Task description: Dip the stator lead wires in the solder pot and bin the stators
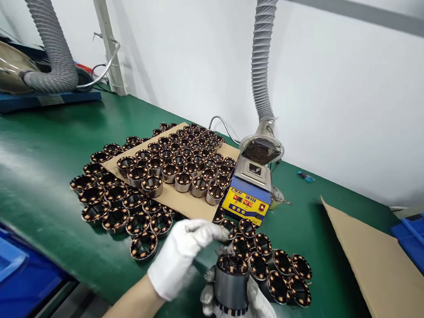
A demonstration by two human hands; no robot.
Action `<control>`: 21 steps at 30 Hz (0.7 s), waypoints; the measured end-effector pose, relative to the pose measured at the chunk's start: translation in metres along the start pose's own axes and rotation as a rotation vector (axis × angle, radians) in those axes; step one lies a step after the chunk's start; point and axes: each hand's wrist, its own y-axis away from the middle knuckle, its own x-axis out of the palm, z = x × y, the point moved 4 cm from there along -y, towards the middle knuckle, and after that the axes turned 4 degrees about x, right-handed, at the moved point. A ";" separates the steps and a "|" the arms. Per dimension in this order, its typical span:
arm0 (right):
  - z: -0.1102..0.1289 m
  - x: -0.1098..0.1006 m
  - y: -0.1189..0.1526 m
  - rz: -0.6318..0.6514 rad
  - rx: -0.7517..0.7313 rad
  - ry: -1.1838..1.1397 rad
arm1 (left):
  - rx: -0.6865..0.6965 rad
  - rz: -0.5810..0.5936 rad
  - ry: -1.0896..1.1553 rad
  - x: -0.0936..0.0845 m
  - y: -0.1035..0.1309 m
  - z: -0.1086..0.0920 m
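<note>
My right hand (248,307), in a white glove with greyed fingertips, is wrapped round a dark cylindrical stator (231,284) at the bottom centre. The stator stands upright in it, with copper windings showing at its top rim. My left hand (186,249), also gloved in white, is just to the upper left of that stator. Its fingers are bent together and point right; what they pinch, if anything, is too small to make out. Beyond the hands, several more stators (258,265) stand and lean on the green table (117,273).
Many stators stand on a cardboard sheet (190,205) and around it. Behind my hands is a yellow and blue solder pot (247,200) under a hose hood (261,149). A cardboard panel (374,272) rises at right; blue bins (4,270) flank the table.
</note>
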 end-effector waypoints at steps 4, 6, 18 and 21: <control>-0.003 -0.015 -0.003 -0.115 -0.098 0.005 | -0.083 0.090 -0.140 0.009 0.008 0.000; -0.006 -0.020 -0.005 -0.147 -0.147 0.024 | -0.043 0.081 -0.157 0.017 0.010 -0.002; 0.005 0.000 0.002 -0.101 0.025 -0.148 | 0.048 0.210 -0.216 -0.006 0.012 0.012; 0.003 -0.008 0.003 -0.106 0.057 -0.127 | 0.114 0.396 -0.417 -0.002 0.019 0.012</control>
